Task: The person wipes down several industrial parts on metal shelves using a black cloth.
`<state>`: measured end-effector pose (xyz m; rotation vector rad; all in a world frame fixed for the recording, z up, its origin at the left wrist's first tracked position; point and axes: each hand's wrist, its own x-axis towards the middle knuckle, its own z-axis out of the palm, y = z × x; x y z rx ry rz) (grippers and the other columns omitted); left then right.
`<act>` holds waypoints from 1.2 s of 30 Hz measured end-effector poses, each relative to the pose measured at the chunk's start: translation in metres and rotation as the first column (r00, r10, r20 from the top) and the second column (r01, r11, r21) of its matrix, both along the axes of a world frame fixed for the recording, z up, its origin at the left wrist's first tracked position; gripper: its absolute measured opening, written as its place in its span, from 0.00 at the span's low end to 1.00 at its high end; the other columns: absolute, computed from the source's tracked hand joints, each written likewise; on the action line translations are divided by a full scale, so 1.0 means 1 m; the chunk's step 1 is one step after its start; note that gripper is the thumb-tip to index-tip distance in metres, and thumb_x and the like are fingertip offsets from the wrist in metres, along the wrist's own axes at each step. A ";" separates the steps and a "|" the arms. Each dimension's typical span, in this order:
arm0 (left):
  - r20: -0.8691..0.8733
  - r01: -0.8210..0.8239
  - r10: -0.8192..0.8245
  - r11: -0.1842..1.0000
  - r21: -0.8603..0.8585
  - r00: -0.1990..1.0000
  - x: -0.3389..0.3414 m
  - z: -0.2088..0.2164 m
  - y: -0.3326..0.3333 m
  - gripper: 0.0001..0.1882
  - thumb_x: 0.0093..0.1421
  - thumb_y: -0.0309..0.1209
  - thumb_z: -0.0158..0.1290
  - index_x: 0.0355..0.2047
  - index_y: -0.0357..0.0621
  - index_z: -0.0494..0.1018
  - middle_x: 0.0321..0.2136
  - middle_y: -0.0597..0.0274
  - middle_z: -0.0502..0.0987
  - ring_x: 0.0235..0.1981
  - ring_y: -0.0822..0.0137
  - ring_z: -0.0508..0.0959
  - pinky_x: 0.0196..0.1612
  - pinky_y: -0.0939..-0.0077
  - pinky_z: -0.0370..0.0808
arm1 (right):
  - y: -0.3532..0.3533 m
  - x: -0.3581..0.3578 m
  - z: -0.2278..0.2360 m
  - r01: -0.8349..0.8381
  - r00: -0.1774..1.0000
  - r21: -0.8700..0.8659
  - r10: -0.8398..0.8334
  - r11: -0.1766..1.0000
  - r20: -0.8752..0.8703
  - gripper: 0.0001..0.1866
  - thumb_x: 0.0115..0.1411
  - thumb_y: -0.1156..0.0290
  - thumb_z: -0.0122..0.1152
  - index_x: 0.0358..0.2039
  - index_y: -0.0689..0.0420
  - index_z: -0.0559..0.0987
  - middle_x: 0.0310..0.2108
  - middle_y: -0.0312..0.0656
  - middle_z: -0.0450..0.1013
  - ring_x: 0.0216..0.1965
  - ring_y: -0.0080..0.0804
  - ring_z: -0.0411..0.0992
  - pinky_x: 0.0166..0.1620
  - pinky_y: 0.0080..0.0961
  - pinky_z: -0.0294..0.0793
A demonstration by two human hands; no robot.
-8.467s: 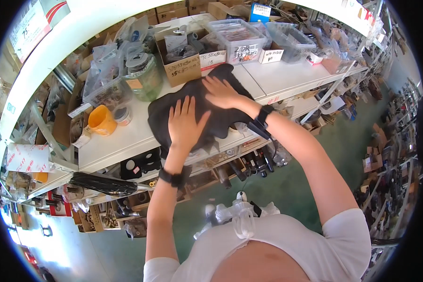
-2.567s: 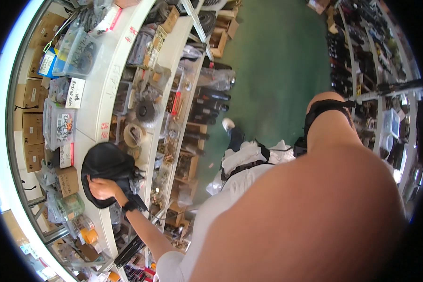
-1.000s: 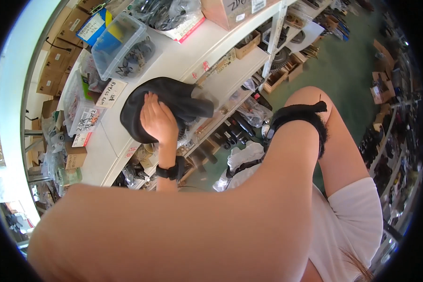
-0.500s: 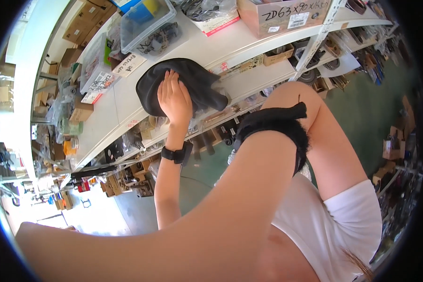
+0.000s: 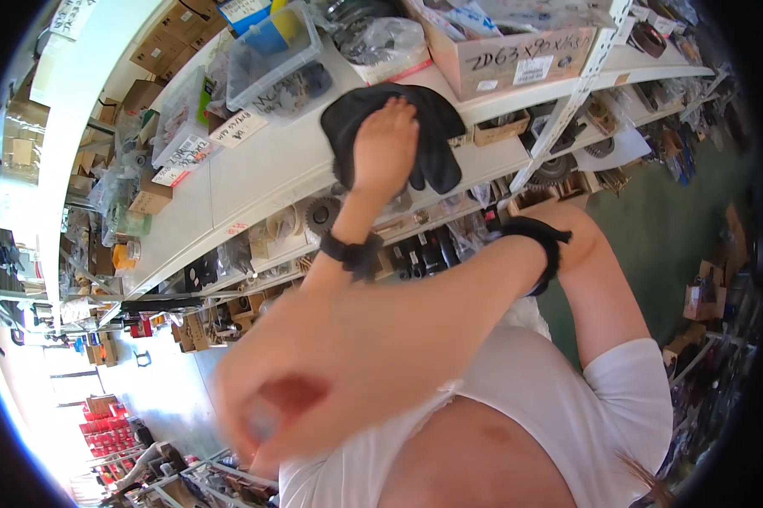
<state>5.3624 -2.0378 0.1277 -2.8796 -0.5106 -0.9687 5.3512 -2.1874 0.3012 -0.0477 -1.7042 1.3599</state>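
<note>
On the long white shelf in front of me, my left hand (image 5: 387, 146) presses a crumpled black cloth (image 5: 348, 118) with its fingers laid flat and its thumb out of sight. Part of the cloth hangs over the shelf's front edge. A black band (image 5: 352, 254) circles my left wrist. My right arm is bent across my body, and my right hand (image 5: 288, 389) is close up and blurred at the lower left. Its fingers curl round a reddish hollow with a pale grey patch; what it holds, if anything, I cannot make out. Another black band (image 5: 538, 237) sits round my right wrist.
Behind the cloth, a clear plastic bin (image 5: 271, 63), bagged parts (image 5: 381, 41) and a cardboard box (image 5: 517, 59) line the white shelf (image 5: 237, 186). A perforated metal post (image 5: 559, 127) stands on the right. Gears (image 5: 320, 213) and other parts fill the lower shelf.
My left hand and the black cloth have moved right along the shelf. My right hand has come further into the view, with its curled fingers now showing.
</note>
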 end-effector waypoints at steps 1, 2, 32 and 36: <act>-0.046 0.012 -0.010 0.999 0.042 0.999 0.007 0.001 0.001 0.11 0.54 0.30 0.43 0.37 0.38 0.68 0.42 0.54 0.71 0.48 0.60 0.68 0.50 0.68 0.62 | 0.001 0.012 -0.016 0.121 0.992 -0.012 -0.121 0.993 0.038 0.08 0.54 0.68 0.55 0.32 0.58 0.74 0.26 0.34 0.70 0.24 0.20 0.65 0.27 0.15 0.63; -0.091 0.031 -0.024 0.997 0.077 0.996 0.017 -0.004 0.004 0.12 0.55 0.31 0.42 0.37 0.38 0.68 0.43 0.53 0.70 0.48 0.60 0.68 0.50 0.67 0.62 | 0.005 0.030 -0.029 0.242 0.969 -0.119 -0.234 0.963 0.079 0.10 0.53 0.66 0.54 0.30 0.60 0.73 0.24 0.36 0.71 0.23 0.22 0.66 0.26 0.19 0.64; -0.023 -0.101 0.102 0.995 0.015 0.995 -0.149 -0.005 0.056 0.22 0.49 0.32 0.51 0.45 0.39 0.66 0.47 0.61 0.68 0.50 0.61 0.66 0.49 0.69 0.62 | 0.104 -0.009 -0.188 0.587 -0.358 0.804 -0.922 -0.098 0.148 0.17 0.46 0.75 0.47 0.40 0.60 0.70 0.43 0.39 0.66 0.50 0.35 0.60 0.52 0.31 0.60; 0.067 0.012 -0.015 0.999 0.039 0.998 -0.103 -0.013 0.040 0.20 0.48 0.31 0.51 0.42 0.41 0.68 0.45 0.63 0.70 0.48 0.65 0.68 0.47 0.72 0.63 | 0.079 0.002 -0.181 0.725 -0.464 0.638 -0.869 -0.259 0.175 0.15 0.42 0.82 0.48 0.34 0.60 0.71 0.38 0.44 0.68 0.45 0.42 0.62 0.46 0.30 0.64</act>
